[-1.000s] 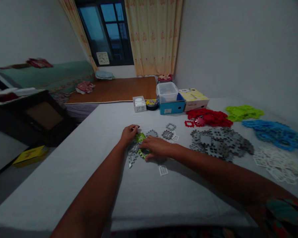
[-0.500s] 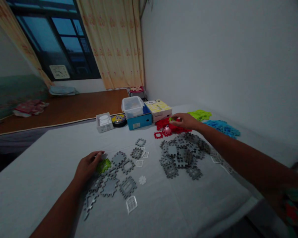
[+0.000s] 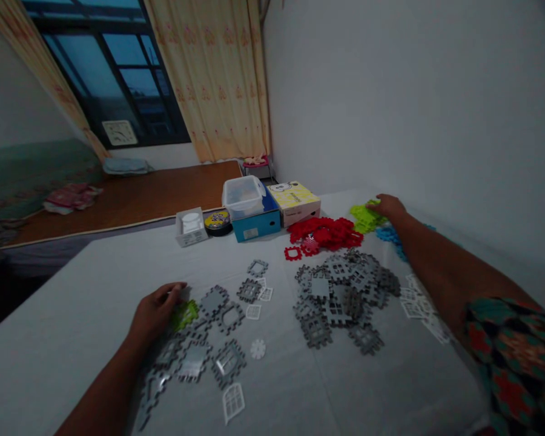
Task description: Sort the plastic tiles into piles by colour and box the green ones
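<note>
My left hand (image 3: pixel 155 312) rests at the left of the table, its fingers bent around the edge of a lime-green toothed tile (image 3: pixel 184 315). Around that tile lie grey interlocking tiles (image 3: pixel 194 358), some with square openings. My right hand (image 3: pixel 389 207) reaches far out to the back right. Its fingers are pinched at a heap of lime-green tiles (image 3: pixel 366 218), and the piece between them is hard to tell from the heap. Under my right forearm a pile of blue tiles (image 3: pixel 393 239) is partly hidden.
Red tiles (image 3: pixel 327 233) and a large grey pile (image 3: pixel 340 284) lie right of centre. White window-shaped pieces (image 3: pixel 418 303) are at the right. Along the back stand a blue box (image 3: pixel 257 226), a clear tub (image 3: pixel 243 195), a yellow box (image 3: pixel 295 200) and a round tin (image 3: pixel 218 224).
My right hand has moved right, from above the red tiles with a lime-green piece to the lime-green heap. My left hand stays by its tile. The view has shifted slightly.
</note>
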{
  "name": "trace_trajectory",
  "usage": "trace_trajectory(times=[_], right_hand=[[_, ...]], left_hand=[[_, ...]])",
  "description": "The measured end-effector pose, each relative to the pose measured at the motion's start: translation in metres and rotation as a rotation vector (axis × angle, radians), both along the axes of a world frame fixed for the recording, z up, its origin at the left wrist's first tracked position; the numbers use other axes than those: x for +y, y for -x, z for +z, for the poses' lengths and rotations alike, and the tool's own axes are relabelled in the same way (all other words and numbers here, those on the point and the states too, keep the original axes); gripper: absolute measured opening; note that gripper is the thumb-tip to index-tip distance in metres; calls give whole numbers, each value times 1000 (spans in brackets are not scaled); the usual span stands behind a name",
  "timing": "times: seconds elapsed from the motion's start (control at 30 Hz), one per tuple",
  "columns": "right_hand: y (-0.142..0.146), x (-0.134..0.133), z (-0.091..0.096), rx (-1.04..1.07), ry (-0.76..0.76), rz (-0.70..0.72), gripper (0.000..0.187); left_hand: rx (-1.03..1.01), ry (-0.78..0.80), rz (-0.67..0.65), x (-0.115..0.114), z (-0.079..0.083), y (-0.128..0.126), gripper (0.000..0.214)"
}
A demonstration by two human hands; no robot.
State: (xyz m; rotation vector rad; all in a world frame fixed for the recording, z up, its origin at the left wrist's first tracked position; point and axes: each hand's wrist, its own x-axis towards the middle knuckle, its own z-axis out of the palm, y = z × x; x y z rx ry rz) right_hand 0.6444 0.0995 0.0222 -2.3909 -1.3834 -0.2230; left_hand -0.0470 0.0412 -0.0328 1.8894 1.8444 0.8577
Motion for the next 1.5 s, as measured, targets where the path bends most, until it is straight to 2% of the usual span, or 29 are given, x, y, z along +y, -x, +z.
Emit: trace_trajectory(times=[0.1,0.2,0.27,0.33,0.43,0.5,0.57,0.63,0.7,0.8,0.87,0.97,1.03,1.13,1.2,1.27,1.4,1.47,1.5], right_hand=[[24,1,14,-48,-140,88,49],[82,0,28,-95,-298,289,37],[144,-7,33,-87,-340,490,33],[217,-25,34,-60,-333,790,30],[328,-63,26,-69,-75,1339,26],[392,-83,16,-106,37,1515,23],[442,-91,4,-152,111,1564,24],[477,-90,-8,-190,166,1538,27],[499,-83,-19,-212,212,1503,30],[511,-73,-28,-185,227,1484,42],[508,-73,-24,-108,195,1471,44],[487,-81,-6,6,150,1449,26],[460,-90,11,38,109,1414,18],[399,-97,31,131,81,1351,22],[341,-91,38,238,83,1268,24],[269,-78,39,287,31,1072,23],[104,-53,28,221,-142,452,27],[36,-46,19,210,-174,167,28],[11,-43,14,229,-177,93,28]], left_hand=[[4,-15,-7,0,-2,0,54],[-23,-38,-20,-1,-5,-3,55],[-61,-44,-15,-2,-7,-6,55],[-132,-49,-21,-3,-9,-8,54],[-273,-53,-42,-5,-11,-10,54],[-380,-48,-41,-7,-12,-9,55],[-483,-61,-29,-7,-13,-7,56],[-560,-83,-10,-7,-14,-5,56],[-606,-81,-4,-5,-15,-4,56],[-621,-74,-11,-4,-17,-4,53],[-605,-80,-16,-4,-18,-4,51],[-569,-69,-17,-5,-17,-5,54],[-538,-59,-20,-8,-14,-6,58],[-431,-33,-25,-14,-7,-8,62],[-340,-13,-31,-14,-3,-7,62],[-276,5,-32,-10,0,-5,61],[-142,16,-18,-1,1,-1,56],[-81,19,-1,1,1,0,53],[-56,22,12,1,1,0,53]])
